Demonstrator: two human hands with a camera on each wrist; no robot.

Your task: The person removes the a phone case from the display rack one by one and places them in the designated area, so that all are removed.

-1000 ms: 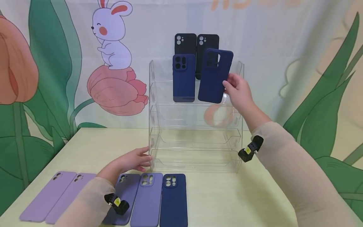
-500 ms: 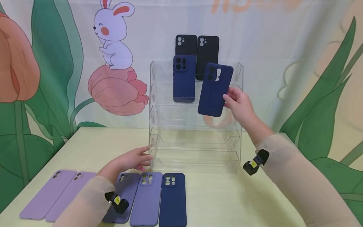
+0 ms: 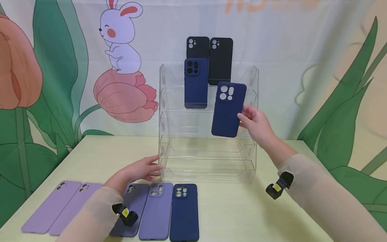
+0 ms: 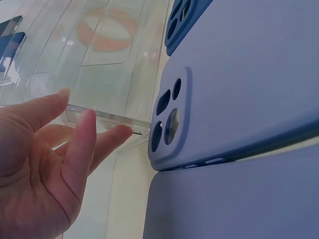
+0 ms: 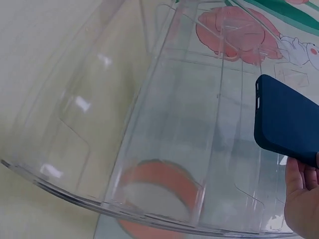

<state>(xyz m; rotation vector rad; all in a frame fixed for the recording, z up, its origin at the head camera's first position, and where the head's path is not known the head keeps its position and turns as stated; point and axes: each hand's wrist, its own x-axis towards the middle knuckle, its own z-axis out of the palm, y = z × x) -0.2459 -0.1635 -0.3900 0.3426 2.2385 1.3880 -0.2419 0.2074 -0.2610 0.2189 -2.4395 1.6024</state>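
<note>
My right hand [image 3: 257,125] pinches a dark blue phone case [image 3: 228,116] by its right edge, thumb on the near face. The case stands nearly upright, slightly tilted, in front of the middle tiers of a clear acrylic display rack [image 3: 206,159]. In the right wrist view, this same case [image 5: 289,117] shows at the right edge. My left hand [image 3: 141,169] touches the rack's lower left side with loosely extended fingers. Another dark blue case [image 3: 196,89] stands in the rack's second tier, before two black cases [image 3: 220,64] in the top tier; it partly hides the left black one.
Along the table's front lie a dark blue case [image 3: 184,213], a lavender case [image 3: 156,213], a greyish-purple case [image 3: 137,201] partly under my left forearm, and two light purple cases [image 3: 51,210] at left. A printed curtain [image 3: 278,43] hangs behind the rack.
My right hand has lowered the dark blue case from beside the upper tiers to the middle of the rack, tilting it slightly more upright. The left hand stays at the rack's side.
</note>
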